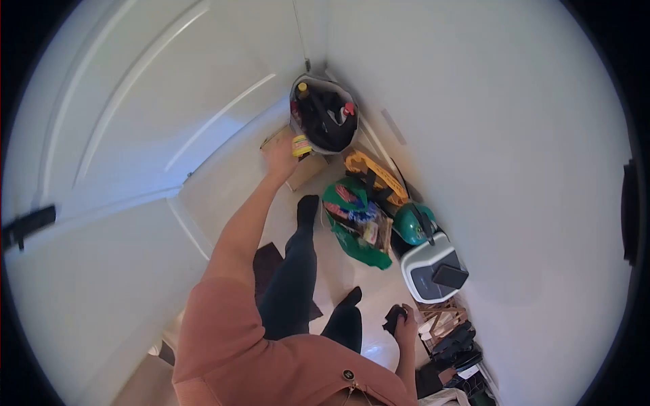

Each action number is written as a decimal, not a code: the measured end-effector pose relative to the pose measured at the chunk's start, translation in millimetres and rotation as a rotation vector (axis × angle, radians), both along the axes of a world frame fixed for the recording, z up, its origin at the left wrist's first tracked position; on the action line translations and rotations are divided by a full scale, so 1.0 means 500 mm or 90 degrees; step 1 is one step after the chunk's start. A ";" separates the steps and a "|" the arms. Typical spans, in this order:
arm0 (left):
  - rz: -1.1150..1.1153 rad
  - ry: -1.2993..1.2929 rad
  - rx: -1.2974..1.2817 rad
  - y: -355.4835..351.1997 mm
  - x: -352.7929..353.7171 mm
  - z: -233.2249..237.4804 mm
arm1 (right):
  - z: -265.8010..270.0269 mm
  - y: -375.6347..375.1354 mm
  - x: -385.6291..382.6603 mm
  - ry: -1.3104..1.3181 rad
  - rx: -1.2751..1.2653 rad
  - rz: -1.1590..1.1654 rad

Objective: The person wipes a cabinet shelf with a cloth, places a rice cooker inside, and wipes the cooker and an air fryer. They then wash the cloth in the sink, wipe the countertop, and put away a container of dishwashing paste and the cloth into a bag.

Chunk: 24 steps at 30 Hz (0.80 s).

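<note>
Left hand [279,157] grips round yellow tub [301,145], right hand [406,323] black object [394,318]

Grey fabric bucket [326,127] in room corner, bottles [347,109] inside; yellow-lidded jar [301,145] at its left; green plastic bag [357,230] nearer.

Tight corner, junk all down the right side

The only open lane is the strip of pale floor [325,271] between the white panelled door [135,135] and the clutter. A grey fabric bucket of bottles [325,111] plugs the corner. A yellow-and-black tool [376,172], stuffed green plastic bag [355,227], round green helmet [412,223] and white-grey plastic bin [433,271] line the plain white wall [487,135].
</note>
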<state>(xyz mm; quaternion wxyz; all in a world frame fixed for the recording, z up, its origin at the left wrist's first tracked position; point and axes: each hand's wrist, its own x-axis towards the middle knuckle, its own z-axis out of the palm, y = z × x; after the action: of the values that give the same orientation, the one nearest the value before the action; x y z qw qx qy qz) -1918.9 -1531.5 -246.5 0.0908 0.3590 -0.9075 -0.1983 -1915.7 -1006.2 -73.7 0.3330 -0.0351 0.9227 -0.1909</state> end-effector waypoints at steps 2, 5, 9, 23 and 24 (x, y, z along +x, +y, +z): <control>-0.104 -0.039 0.006 -0.064 -0.071 -0.080 | -0.029 -0.072 -0.015 -0.084 0.026 -0.009; -0.202 -0.135 0.082 -0.092 -0.157 -0.183 | -0.075 -0.193 -0.047 -0.237 -0.001 -0.033; -0.288 -0.171 0.139 -0.067 -0.215 -0.289 | -0.187 -0.405 -0.098 -0.382 -0.074 0.113; -0.339 -0.435 0.281 -0.127 -0.345 -0.355 | -0.812 -0.865 -0.275 -0.066 -0.073 -0.312; -0.375 -0.458 0.273 -0.142 -0.350 -0.354 | -0.799 -0.869 -0.286 -0.109 -0.033 -0.301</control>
<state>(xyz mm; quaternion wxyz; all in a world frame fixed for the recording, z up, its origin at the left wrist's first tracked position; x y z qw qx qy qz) -2093.7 -1602.5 -423.7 -0.3631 0.1438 -0.8828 -0.2612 -2058.7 -1440.8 -473.3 0.3549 0.1899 0.8685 -0.2892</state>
